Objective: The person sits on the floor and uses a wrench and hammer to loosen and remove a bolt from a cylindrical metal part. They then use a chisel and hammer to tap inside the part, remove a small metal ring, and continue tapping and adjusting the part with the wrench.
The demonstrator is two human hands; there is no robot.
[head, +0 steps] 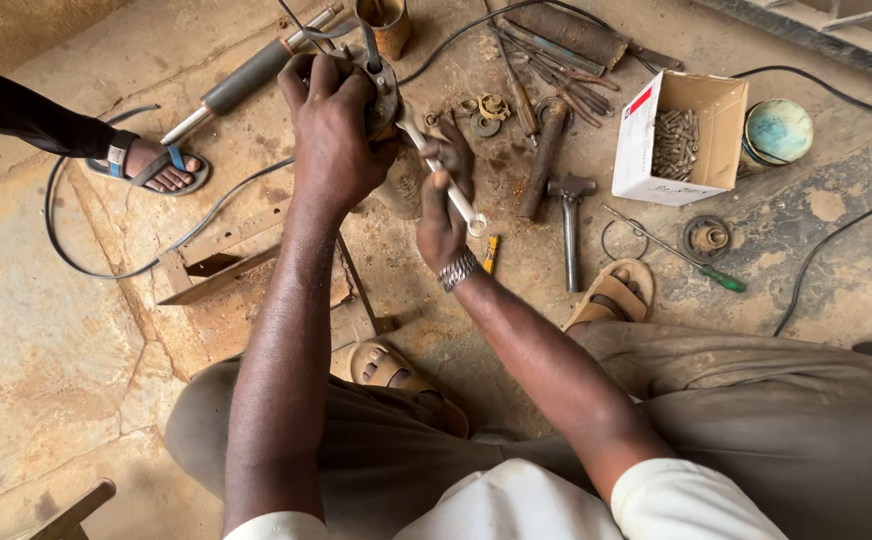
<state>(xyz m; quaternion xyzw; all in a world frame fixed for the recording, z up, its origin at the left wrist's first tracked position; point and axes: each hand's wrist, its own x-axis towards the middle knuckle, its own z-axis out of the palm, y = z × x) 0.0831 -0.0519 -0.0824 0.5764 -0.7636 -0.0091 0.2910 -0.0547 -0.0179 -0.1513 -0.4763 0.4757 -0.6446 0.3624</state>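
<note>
Upper left of frame: another person's sandalled foot (156, 165) rests on the concrete floor (46, 330), inside a loop of black cable (76, 262). Just right of it, a grey-handled tube tool (246, 78) lies diagonally, pointing toward top centre.

Left of centre: a flat, rusty metal frame (218, 272) lies on the floor under your left forearm.

Top centre: your left hand (331, 135) is closed, fingers curled over the top of a round metal part (384, 95). The hand covers most of that part, so its exact shape cannot be made out; it looks like a small wheel or pulley housing.

Centre: your right hand (444, 205) is clenched around the shaft of a silver spanner (446, 185). The spanner runs diagonally, its upper end touching the round metal part beside your left hand, its ring end sticking out below your fist. A metal watch sits on that wrist.

Right of centre: loose washers (484, 112) lie just beside the spanner's upper end. A hammer (569, 215) lies with its handle pointing down-frame, next to a rusty bar. A bundle of rods and tools is at top centre-right.

Right: an open white cardboard box (646, 135) holds bolts; a teal round tin (776, 130) touches its right side. A green-handled screwdriver (691, 258) lies below the box.

Bottom centre: your sandalled feet show either side of your right forearm.
</note>
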